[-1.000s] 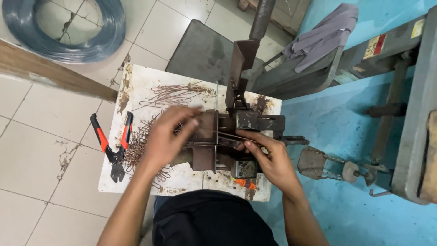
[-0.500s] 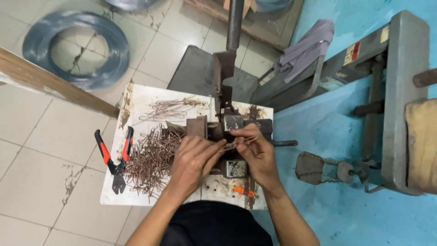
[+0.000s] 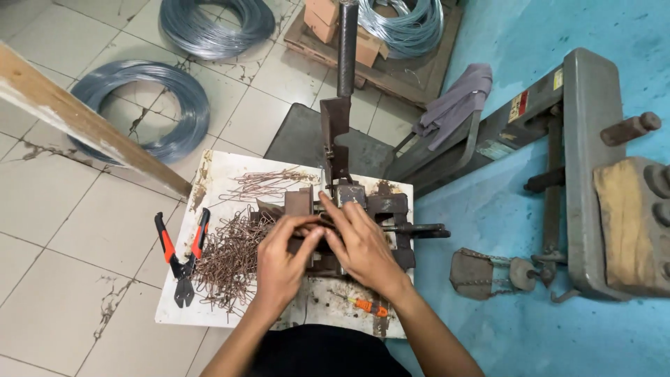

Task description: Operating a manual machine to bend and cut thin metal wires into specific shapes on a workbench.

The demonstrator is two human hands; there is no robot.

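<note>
Both hands meet at the middle of the small rusty bending jig [image 3: 349,216] on the white counter [image 3: 209,314]: the left hand [image 3: 283,255] and right hand [image 3: 359,244] have their fingertips pressed together on what looks like a short piece of brown wire, mostly hidden, set in the jig. Such wire seems light, thin and stiff, with sharp ends, best pinched at mid-length like the pieces in the loose wire pile [image 3: 230,258]. A cardboard box [image 3: 328,17] stands on the pallet at top; a red-and-yellow label [image 3: 518,106] sits on the grey machine frame [image 3: 586,160].
</note>
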